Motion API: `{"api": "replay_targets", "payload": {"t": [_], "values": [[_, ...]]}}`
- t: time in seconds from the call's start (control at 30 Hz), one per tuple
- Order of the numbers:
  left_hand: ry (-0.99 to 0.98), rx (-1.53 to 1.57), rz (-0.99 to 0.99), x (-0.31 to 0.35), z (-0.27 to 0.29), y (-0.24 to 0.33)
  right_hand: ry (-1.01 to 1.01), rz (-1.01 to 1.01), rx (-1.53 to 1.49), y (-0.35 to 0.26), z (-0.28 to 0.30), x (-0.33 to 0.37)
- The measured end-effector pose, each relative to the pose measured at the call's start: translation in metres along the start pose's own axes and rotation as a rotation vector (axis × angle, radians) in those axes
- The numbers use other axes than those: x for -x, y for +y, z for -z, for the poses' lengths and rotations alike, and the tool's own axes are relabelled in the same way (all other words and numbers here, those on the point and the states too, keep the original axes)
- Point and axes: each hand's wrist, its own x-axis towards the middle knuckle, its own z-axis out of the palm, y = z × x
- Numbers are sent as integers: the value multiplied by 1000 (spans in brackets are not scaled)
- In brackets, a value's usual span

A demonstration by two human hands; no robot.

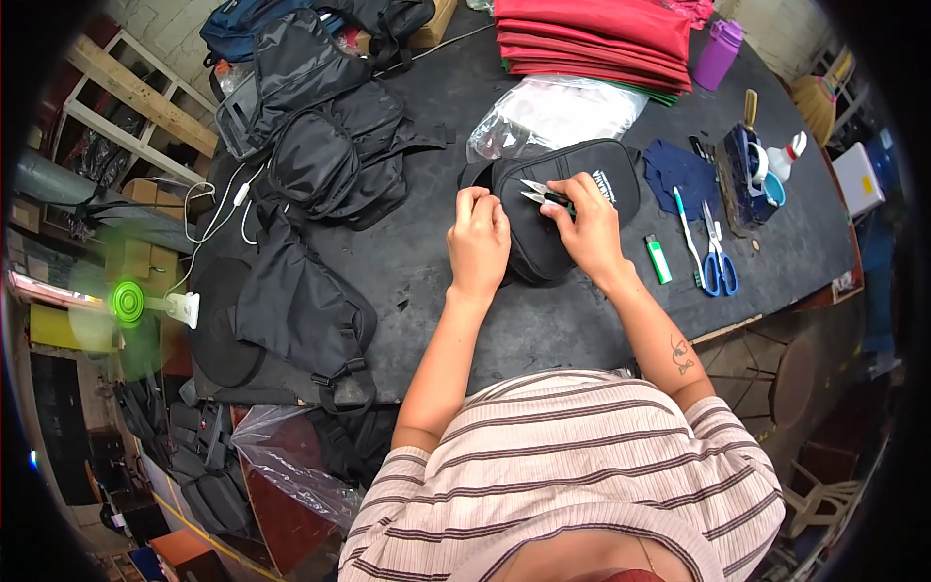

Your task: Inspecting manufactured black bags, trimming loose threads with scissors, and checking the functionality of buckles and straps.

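Note:
A black zippered bag with white print lies on the dark table in front of me. In my right hand is a pair of thread snips, its pale blades pointing left over the bag's top. My left hand is closed at the bag's left edge, fingertips pinched together. Whatever is between those fingertips, such as a strap end or thread, is too small to make out.
Black backpacks and a black sling bag lie at left. Clear plastic and folded red fabric sit behind. At right are a green lighter, a toothbrush, blue-handled scissors and a purple bottle. A green fan spins at left.

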Motion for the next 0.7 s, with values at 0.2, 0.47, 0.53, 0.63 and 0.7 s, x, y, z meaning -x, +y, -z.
{"api": "replay_targets", "payload": {"t": [0.2,0.47,0.53,0.63,0.7], "values": [[-147,-261,-120,-9,-6,-4,-40,-19,-19,1,2,3],[-55,889,662,-13,1,-14,8,-54,-77,9,6,4],[-93,857,628,-11,3,-14,-11,-40,-106,8,4,4],[-197,727,577,-11,5,-16,12,145,33,1,0,2],[-225,727,609,-11,6,-15,4,179,35,-7,1,-1]]}}
